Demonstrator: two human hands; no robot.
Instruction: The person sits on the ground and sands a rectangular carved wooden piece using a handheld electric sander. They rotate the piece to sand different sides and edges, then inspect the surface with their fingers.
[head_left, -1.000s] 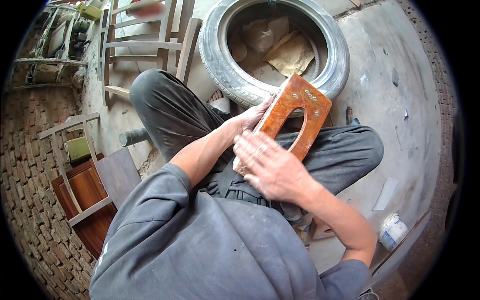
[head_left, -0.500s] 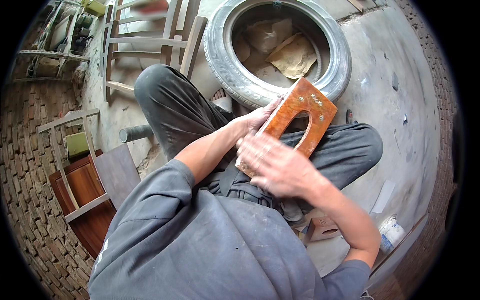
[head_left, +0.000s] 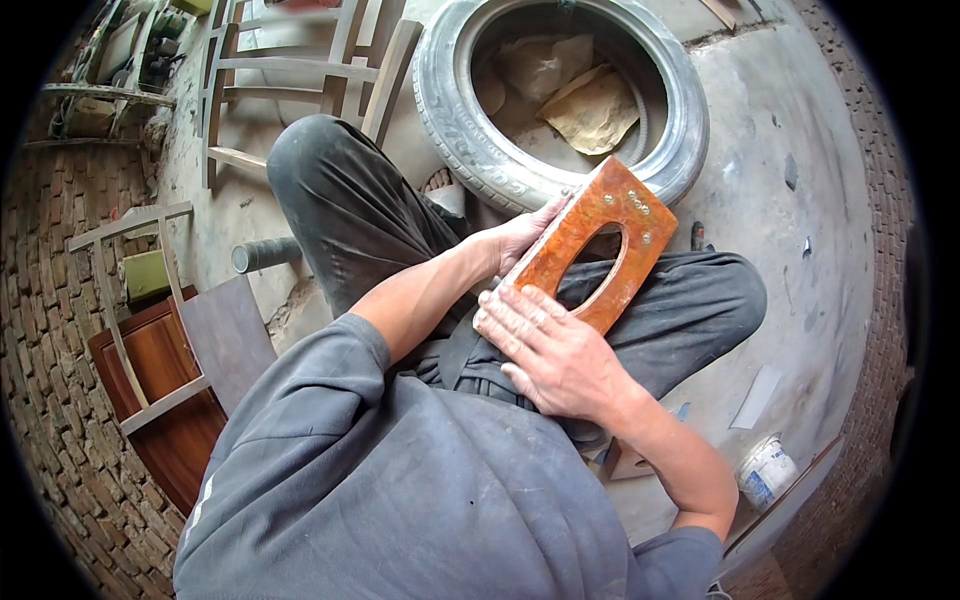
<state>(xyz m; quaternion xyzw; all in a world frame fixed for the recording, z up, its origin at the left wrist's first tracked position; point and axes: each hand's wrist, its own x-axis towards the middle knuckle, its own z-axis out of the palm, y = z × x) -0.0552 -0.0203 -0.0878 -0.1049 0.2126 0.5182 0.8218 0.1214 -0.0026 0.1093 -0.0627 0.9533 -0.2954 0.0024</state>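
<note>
An orange-brown, glossy wooden tissue box [head_left: 602,214] with a long oval opening and several small round metallic spots lies tilted across my lap, its far end by the tyre. My left hand [head_left: 515,238] grips its left side; the fingertips show along the edge and the rest of the grip is hidden. My right hand [head_left: 560,358] lies flat over the near end of the box, fingers stretched out and close together. Whether anything is under that palm is hidden.
A grey, dusty tyre [head_left: 455,135] with crumpled paper [head_left: 597,112] inside lies ahead. Wooden chair frames [head_left: 300,65] stand at the far left. A brown panel [head_left: 180,440] leans at left. On the right are a white tub [head_left: 768,470] and a pale strip [head_left: 757,395].
My right hand, blurred before, now shows sharply on the near end of the box. It has shifted slightly down. My left hand keeps its hold and the box has barely moved.
</note>
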